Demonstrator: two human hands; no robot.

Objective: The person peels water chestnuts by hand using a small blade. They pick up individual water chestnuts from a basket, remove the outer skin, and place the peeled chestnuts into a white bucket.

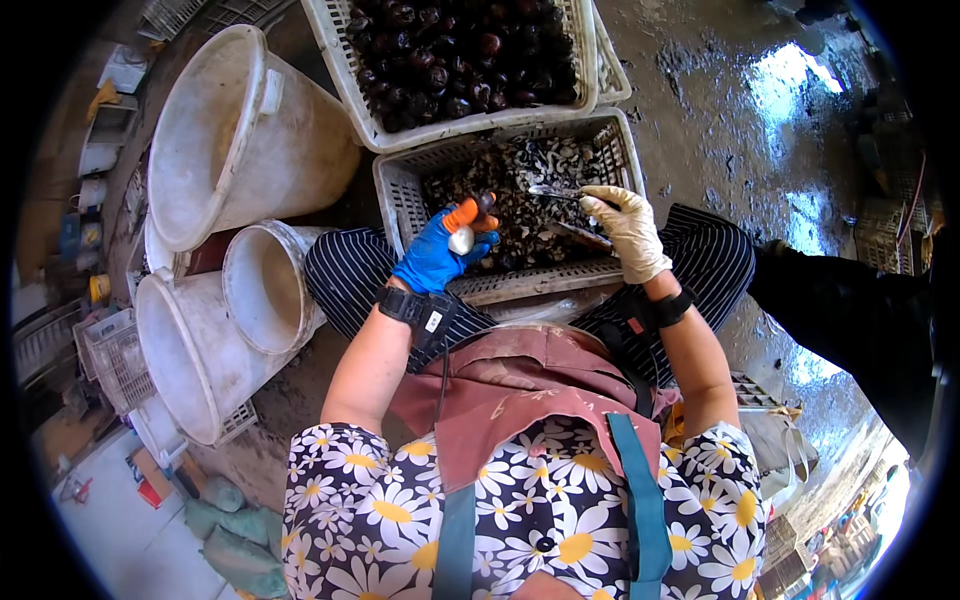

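The pale piece (461, 241), clasped by curled fingers of the left hand (436, 254), should be kept steady for the thin tool (553, 192) (pinched by fingertips of the right hand (630, 232)).

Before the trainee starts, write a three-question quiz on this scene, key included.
1. True or false: both hands are bare.

2. Where is the crate of dark, glossy, rounded items relative to the crate of black-and-white fragments?
A) Nearer the person
B) Just beyond it
C) Left of the buckets

3. Which hand holds the slim, shiny tool?

Key
1. False: the left hand wears a blue-and-orange glove, the right hand a cream glove.
2. B
3. The right hand.
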